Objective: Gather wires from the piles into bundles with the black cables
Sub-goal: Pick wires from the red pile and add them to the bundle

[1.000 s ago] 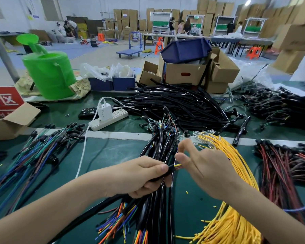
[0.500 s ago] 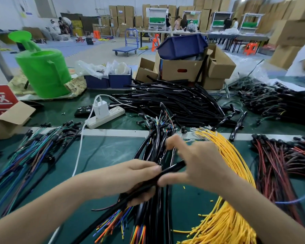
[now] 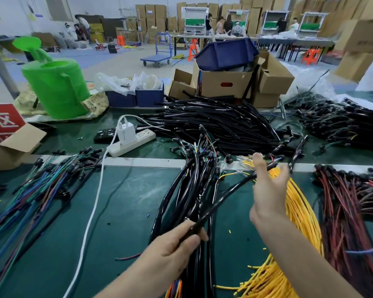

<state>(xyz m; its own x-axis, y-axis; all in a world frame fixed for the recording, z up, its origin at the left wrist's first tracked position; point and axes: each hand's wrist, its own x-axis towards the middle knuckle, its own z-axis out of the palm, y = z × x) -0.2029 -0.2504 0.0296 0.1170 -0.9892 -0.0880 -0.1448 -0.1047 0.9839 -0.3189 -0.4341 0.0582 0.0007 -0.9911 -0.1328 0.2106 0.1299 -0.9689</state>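
My left hand (image 3: 172,248) grips one black cable (image 3: 224,196) that runs up and to the right over the middle pile of black cables (image 3: 190,190) with coloured wire ends. My right hand (image 3: 267,190) is raised above the yellow wire pile (image 3: 299,211), fingers spread and relaxed; the black cable's far end passes by its fingers, with no closed grip visible. A heap of plain black tubes (image 3: 213,125) lies behind the piles. Red and black wires (image 3: 349,201) lie at the right, blue and green wires (image 3: 41,186) at the left.
A white power strip (image 3: 134,141) with a charger and its white cord (image 3: 91,216) crosses the green mat. A green watering can (image 3: 56,87), cardboard boxes (image 3: 224,82) and blue bins (image 3: 136,96) stand behind. Another dark wire pile (image 3: 342,123) lies far right.
My right hand let go near my left and moved up and away to the right, fingers opening. The black cable now stretches out from my left hand's grip.
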